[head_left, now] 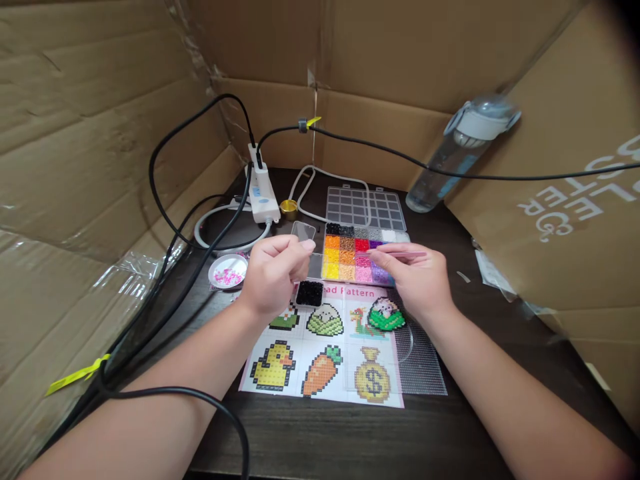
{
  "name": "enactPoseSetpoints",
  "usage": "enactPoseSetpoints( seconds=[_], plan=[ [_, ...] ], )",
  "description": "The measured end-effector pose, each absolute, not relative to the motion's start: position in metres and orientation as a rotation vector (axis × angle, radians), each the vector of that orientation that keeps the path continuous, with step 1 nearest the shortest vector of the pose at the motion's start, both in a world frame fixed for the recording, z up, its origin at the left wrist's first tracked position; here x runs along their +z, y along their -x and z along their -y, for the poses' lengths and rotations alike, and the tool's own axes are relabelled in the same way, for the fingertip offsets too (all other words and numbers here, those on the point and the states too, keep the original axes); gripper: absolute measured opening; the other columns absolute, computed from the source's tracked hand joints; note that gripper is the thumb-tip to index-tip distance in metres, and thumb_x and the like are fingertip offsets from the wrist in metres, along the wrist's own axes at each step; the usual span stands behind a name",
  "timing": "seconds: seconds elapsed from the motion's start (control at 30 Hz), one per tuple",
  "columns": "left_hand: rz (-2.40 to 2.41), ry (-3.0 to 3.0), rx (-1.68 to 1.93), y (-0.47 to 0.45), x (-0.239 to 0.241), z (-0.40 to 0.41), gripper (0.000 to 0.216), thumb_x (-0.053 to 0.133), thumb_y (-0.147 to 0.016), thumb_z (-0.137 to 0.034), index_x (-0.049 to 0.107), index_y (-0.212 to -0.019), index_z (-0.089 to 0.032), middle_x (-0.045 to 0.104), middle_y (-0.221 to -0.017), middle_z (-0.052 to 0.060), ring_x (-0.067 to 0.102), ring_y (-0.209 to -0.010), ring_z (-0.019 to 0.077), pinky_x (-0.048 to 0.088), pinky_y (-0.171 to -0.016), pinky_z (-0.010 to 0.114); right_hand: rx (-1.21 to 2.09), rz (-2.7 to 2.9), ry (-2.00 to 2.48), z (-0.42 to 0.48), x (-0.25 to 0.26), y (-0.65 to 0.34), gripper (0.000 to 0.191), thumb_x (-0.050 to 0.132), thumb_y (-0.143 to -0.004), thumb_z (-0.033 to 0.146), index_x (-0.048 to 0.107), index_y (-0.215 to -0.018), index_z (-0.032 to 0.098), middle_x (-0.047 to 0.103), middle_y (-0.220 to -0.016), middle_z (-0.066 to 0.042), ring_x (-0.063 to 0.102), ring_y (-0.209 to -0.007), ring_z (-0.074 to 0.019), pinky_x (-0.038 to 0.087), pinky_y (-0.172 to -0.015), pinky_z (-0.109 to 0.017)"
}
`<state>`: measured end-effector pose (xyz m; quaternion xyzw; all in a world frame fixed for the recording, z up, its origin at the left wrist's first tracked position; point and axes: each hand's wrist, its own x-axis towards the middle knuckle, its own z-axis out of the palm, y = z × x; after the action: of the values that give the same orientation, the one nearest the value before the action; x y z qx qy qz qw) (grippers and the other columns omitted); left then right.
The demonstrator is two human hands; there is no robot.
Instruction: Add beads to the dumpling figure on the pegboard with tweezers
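Observation:
My right hand pinches pink tweezers, whose tips point left over the bead box with its many coloured compartments. My left hand is curled shut with the thumb against the fingers, just left of the box; what it pinches is too small to see. Below that hand sits a small black tray of black beads. A pattern sheet with pixel pictures lies under both hands. A finished bead figure rests on the sheet near my right hand. A clear pegboard lies at the sheet's right edge.
A white dish of pink beads sits at the left. Behind it are a white power strip, black cables and a gold cap. The box's clear lid lies open behind the beads. A water bottle leans on cardboard walls.

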<state>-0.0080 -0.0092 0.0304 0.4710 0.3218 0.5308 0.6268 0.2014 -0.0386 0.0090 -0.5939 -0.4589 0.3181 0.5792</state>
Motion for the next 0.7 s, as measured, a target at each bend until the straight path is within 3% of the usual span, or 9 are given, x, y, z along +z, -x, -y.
enactPoseSetpoints(
  seconds=[0.1, 0.4, 0.7],
  plan=[
    [-0.738, -1.086, 1.22, 0.009, 0.03, 0.009, 0.05, 0.069, -0.074, -0.028, 0.029, -0.046, -0.019, 0.023, -0.044, -0.007, 0.022, -0.042, 0.0055, 0.016, -0.046, 0.027, 0.603, 0.98, 1.291, 0.03, 0.013, -0.218, 0.019, 0.088, -0.067, 0.029, 0.077, -0.079, 0.02, 0.079, -0.081, -0.006, 0.077, -0.078, -0.0227, 0.065, -0.077, -0.039],
    [-0.754, -1.107, 1.218, 0.008, 0.031, 0.01, 0.05, 0.069, -0.074, -0.029, 0.028, -0.046, -0.019, 0.024, -0.043, -0.006, 0.022, -0.042, 0.0059, 0.016, -0.046, 0.027, 0.461, 0.785, 1.335, 0.0, 0.003, -0.269, 0.023, 0.085, -0.063, 0.027, 0.072, -0.076, 0.013, 0.076, -0.078, -0.01, 0.075, -0.076, -0.0257, 0.058, -0.05, -0.03],
    [-0.738, -1.104, 1.217, 0.008, 0.029, 0.01, 0.05, 0.068, -0.075, -0.027, 0.029, -0.045, -0.018, 0.024, -0.043, -0.006, 0.022, -0.042, 0.006, 0.016, -0.047, 0.028, 0.538, 0.774, 1.38, -0.001, -0.003, -0.256, 0.026, 0.087, -0.06, 0.028, 0.071, -0.076, 0.014, 0.077, -0.076, -0.01, 0.078, -0.077, -0.0272, 0.06, -0.055, -0.031]
  ],
)
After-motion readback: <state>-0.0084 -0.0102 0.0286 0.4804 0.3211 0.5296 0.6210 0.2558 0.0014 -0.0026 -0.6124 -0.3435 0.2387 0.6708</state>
